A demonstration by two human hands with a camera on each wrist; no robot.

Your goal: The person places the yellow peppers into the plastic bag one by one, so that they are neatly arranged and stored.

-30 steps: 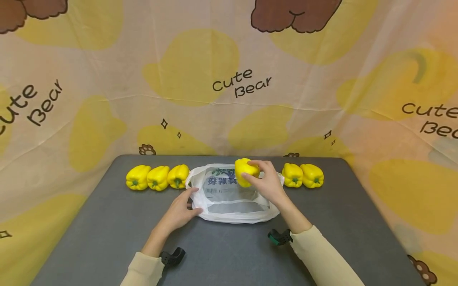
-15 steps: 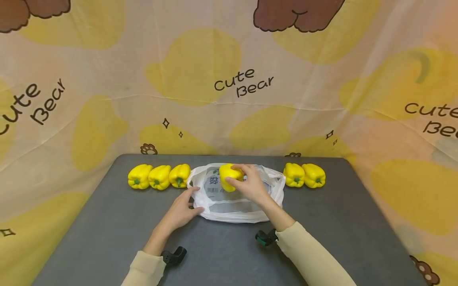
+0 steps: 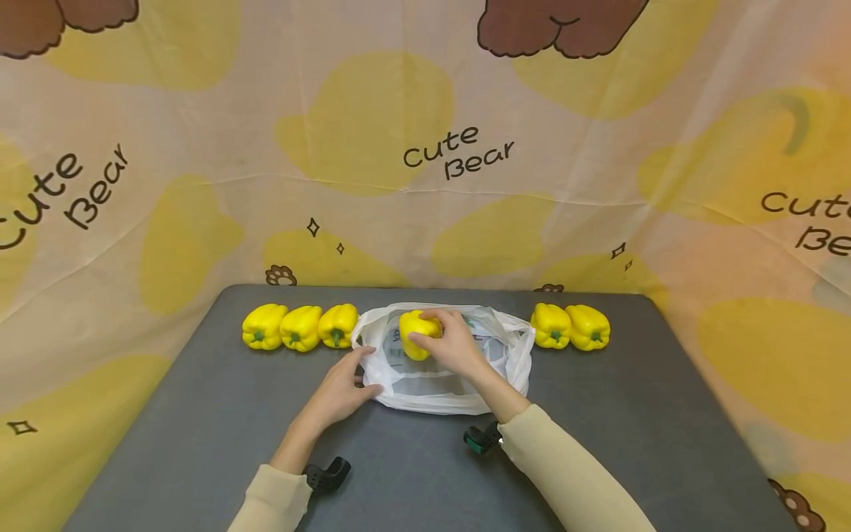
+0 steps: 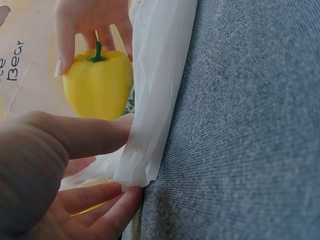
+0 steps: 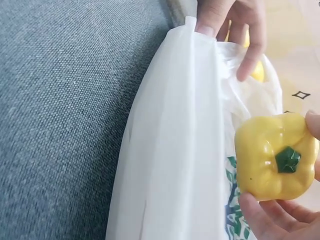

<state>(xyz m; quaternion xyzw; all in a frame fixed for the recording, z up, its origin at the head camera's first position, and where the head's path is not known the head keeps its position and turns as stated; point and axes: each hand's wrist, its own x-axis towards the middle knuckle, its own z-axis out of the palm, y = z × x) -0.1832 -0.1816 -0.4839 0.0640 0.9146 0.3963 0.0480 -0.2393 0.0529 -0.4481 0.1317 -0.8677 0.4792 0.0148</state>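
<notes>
A pepper is pinched by the right hand over the mouth of the bag, which is held at one side by the left hand, and it could be caught if that floppy side is let go.

A dark grey table is spreading across the lower scene, its far corners rounding off and its surface showing a fine, woven-looking blue-grey texture in the wrist views. Near the middle of its far part, a white plastic bag is resting with its mouth gaping, blue and green print showing on it. To the left of the bag, three yellow bell peppers are lying in a row along the far part, the rightmost sitting right beside the bag's edge. To the right, two more yellow bell peppers are lying side by side. All five are pointing their green stems toward the near side.
</notes>
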